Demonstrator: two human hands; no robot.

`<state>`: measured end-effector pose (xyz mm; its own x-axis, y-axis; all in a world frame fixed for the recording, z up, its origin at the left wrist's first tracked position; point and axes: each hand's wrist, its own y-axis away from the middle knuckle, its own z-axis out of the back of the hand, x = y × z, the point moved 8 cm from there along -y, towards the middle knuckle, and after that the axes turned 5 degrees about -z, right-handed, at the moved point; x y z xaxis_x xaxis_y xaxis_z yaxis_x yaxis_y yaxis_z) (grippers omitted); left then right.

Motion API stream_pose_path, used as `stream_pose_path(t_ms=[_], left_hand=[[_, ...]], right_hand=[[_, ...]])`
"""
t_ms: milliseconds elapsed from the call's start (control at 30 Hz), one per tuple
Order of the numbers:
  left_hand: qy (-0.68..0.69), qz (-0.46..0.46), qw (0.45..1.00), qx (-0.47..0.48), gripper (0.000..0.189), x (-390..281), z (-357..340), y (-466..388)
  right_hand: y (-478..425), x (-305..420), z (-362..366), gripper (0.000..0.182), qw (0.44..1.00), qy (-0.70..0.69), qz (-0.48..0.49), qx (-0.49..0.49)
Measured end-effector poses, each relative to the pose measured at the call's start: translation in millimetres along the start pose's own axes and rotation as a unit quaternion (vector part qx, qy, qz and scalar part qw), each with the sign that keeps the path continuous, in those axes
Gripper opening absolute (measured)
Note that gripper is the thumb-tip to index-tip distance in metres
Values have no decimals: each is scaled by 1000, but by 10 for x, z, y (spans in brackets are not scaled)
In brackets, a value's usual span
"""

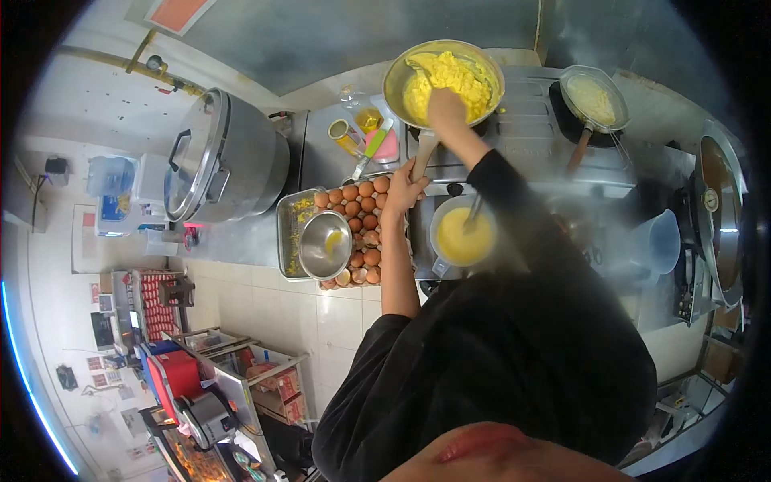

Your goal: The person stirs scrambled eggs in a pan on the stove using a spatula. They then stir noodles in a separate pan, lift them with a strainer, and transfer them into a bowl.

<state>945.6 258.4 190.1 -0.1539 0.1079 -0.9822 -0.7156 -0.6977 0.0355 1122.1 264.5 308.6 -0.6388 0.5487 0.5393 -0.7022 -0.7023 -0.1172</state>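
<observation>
My left hand (405,188) grips the handle of a frying pan (391,96) on the stove. Scrambled eggs (461,78) fill the pan, and over them my right hand (447,108) is closed on a metal utensil, its head partly in the eggs. A pitcher of beaten egg (461,238) with a whisk (473,220) in it stands in front of the stove. Brown eggs (367,205) and some broken shells lie in a carton beside my left forearm. A steel bowl (325,238) rests over the carton and a metal tray (290,271).
Left of the pan are an oil bottle (364,114), a can (343,135), a pink container (385,147) and a green-handled utensil (376,144). A large steel pot (253,156) stands farther left. At right are a strainer over a small pan (593,102) and a clear plastic jug (659,244).
</observation>
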Motion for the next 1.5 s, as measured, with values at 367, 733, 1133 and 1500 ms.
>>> stream_pose_path(t_ms=[367,733,1133,1500], left_hand=[[18,4,1000,4,54,-39,-15,69],[-22,-53,998,-13,54,-12,31,6],[33,-25,999,-29,50,55,-21,16],[-4,9,1000,-25,51,-44,24,102]], right_hand=[[318,-622,1592,18,971,181,153,42],[989,178,-619,16,888,432,77,-136],[-182,-811,761,17,989,102,102,-28],[153,-525,857,15,913,302,271,32]])
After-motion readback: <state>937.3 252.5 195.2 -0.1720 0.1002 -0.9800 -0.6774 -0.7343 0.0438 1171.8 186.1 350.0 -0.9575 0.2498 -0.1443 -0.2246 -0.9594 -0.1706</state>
